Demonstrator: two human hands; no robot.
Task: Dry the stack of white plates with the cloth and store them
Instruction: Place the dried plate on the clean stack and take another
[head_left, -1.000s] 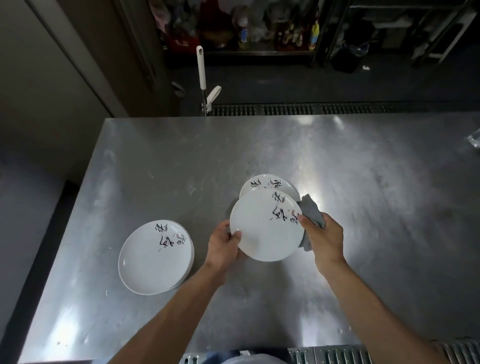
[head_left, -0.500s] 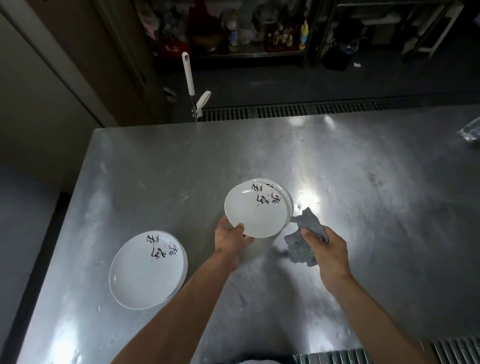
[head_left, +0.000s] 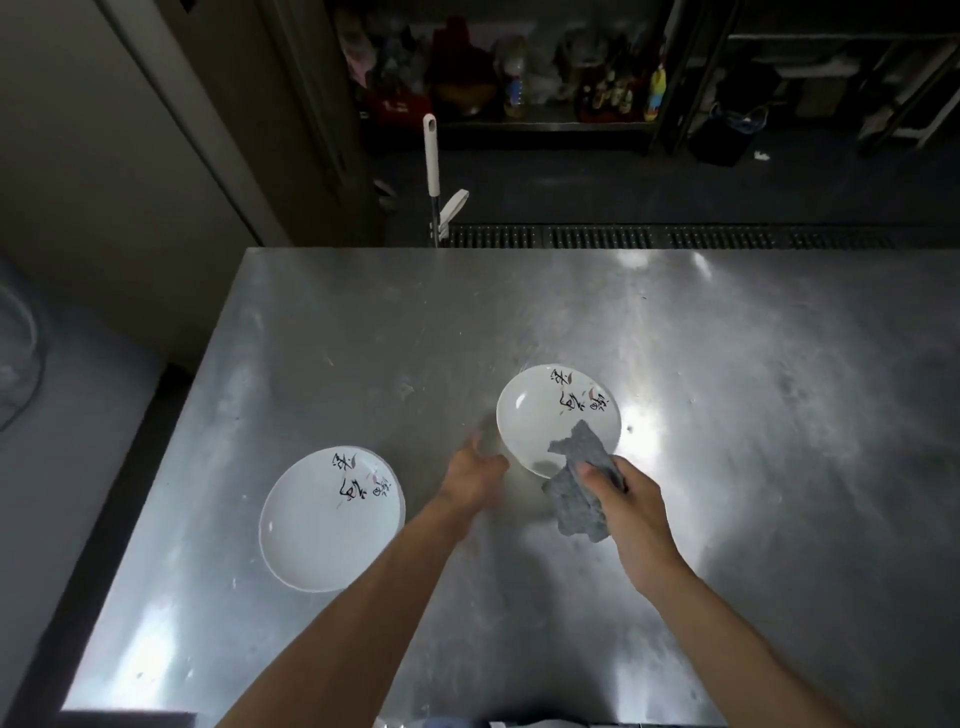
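Two bare hands and a grey cloth (head_left: 574, 493) over a steel tabletop (head_left: 727, 364).
The right hand (head_left: 631, 501) has its fingers (head_left: 597, 475) curled round the crumpled grey cloth, which overlaps the near rim of the right plate (head_left: 550, 415). The left hand (head_left: 475, 475), just beside that plate's left rim, is blurred, so its fingers' state cannot be told. A second plate (head_left: 324, 525) lies well apart, left.

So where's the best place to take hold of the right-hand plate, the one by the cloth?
Grip the plate by its near-left rim, coming from the left: it lies flat, that edge is bare beside the left hand, while the cloth covers the near-right edge.
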